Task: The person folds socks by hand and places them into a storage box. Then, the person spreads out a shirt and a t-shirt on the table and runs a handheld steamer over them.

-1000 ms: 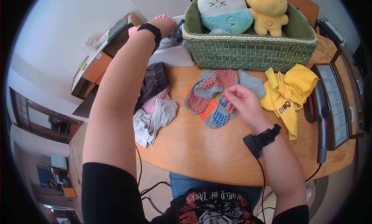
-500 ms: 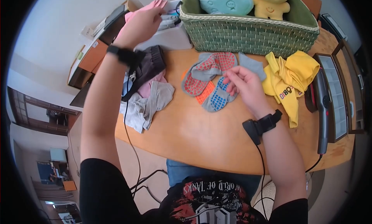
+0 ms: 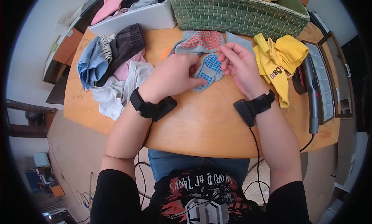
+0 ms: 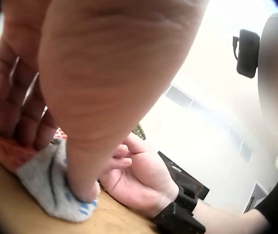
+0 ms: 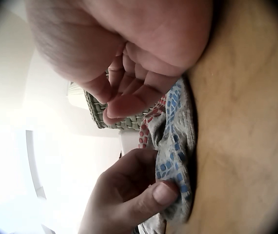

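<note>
My left hand point(image 3: 172, 74) reaches over the left side of a grey sock with blue dots point(image 3: 211, 67), its thumb touching the dotted fabric point(image 5: 170, 161). In the left wrist view its fairly straight fingers point(image 4: 29, 105) rest by an orange piece point(image 4: 9, 152). Grey socks with red dots point(image 3: 211, 41) lie just behind. My right hand point(image 3: 242, 67) hovers right of the blue-dotted sock, fingers loosely bent, thumb near the index fingertip, holding nothing. Part of the sock pile is hidden under the left hand.
Left lie blue point(image 3: 91, 63), dark point(image 3: 126, 43) and light grey clothes point(image 3: 112, 96), behind them a white bin point(image 3: 143, 19) of clothes. A green basket point(image 3: 240, 14) stands at the back; right are yellow clothing point(image 3: 281, 55), a corded styling tool point(image 3: 313, 96) and a compartment case point(image 3: 323, 82).
My left hand has come from the white bin, down and right, to the socks. My right hand keeps its loose pose beside them. The head view has shifted, showing more of the left-hand clothes.
</note>
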